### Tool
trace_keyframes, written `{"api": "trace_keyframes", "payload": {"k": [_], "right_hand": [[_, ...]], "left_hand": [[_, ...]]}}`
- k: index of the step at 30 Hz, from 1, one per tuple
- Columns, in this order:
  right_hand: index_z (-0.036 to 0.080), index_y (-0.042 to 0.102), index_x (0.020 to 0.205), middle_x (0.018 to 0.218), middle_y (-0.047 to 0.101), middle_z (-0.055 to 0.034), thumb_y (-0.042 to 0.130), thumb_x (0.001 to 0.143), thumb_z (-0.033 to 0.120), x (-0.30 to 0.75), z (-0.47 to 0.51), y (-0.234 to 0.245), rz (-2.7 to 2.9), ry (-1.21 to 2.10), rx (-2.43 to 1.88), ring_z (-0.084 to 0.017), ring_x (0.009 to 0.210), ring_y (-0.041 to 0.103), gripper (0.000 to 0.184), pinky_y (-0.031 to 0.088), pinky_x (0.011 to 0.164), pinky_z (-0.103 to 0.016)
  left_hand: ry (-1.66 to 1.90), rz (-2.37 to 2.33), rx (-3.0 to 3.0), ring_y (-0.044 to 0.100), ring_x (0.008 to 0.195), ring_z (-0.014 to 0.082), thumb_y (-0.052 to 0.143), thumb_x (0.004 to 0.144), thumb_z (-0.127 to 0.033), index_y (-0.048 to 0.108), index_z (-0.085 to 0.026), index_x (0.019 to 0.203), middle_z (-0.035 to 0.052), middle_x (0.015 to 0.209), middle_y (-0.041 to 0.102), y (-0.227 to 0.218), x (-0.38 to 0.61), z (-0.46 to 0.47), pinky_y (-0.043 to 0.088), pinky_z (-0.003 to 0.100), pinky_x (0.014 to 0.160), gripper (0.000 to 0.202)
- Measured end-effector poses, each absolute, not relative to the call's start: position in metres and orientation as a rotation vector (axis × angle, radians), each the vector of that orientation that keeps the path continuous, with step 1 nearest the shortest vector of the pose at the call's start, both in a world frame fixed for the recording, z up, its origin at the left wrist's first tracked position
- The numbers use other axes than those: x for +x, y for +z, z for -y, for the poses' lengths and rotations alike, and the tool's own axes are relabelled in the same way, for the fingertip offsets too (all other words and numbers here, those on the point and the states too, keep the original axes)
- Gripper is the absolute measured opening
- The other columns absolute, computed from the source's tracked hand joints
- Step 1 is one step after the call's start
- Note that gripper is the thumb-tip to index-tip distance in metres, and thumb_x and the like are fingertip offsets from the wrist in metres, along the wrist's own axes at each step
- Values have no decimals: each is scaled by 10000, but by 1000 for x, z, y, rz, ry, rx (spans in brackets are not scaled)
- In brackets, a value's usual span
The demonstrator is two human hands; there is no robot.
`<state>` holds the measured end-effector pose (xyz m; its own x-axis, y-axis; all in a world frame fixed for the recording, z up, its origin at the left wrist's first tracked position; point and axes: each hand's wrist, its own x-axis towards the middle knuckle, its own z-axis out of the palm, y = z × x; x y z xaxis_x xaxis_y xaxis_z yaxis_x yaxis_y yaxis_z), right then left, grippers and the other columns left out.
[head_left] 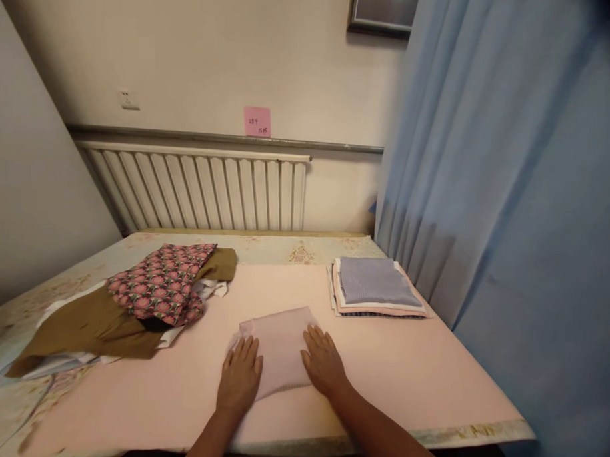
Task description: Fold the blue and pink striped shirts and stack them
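Note:
A pale lilac garment [282,352], folded into a rough rectangle, lies on the pink cloth in front of me. My left hand [241,374] rests flat on its left side, fingers stretched out. On the right side lies my right hand [323,361], also flat with its fingers extended. Neither hand grips anything. The garment's near edge looks slightly wavy, and parts of both side edges are hidden under my hands. Its exact kind cannot be made out.
A loose heap of clothes at the left has a red floral piece [161,283] over a brown garment [88,326]. Neatly folded fabrics [377,282] are stacked at the right, blue-grey on top. A blue curtain [482,149] hangs along the right; a radiator [203,185] stands behind.

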<state>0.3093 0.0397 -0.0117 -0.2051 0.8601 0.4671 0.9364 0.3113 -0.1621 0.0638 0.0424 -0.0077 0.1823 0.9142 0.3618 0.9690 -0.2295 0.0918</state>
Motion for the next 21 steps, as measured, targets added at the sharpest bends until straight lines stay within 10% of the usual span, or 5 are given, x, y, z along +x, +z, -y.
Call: {"api": "trace_keyframes", "payload": {"k": [21], "right_hand": [[202, 505, 1352, 1438, 464, -88, 450, 948, 372, 310, -43, -18, 2057, -237, -1534, -241, 1356, 372, 441, 278, 1113, -440]], "left_hand": [[-321, 1803, -2506, 246, 1425, 287, 342, 926, -380, 409, -221, 1426, 62, 1523, 351, 13, 142, -60, 208, 533, 1125, 529]]}}
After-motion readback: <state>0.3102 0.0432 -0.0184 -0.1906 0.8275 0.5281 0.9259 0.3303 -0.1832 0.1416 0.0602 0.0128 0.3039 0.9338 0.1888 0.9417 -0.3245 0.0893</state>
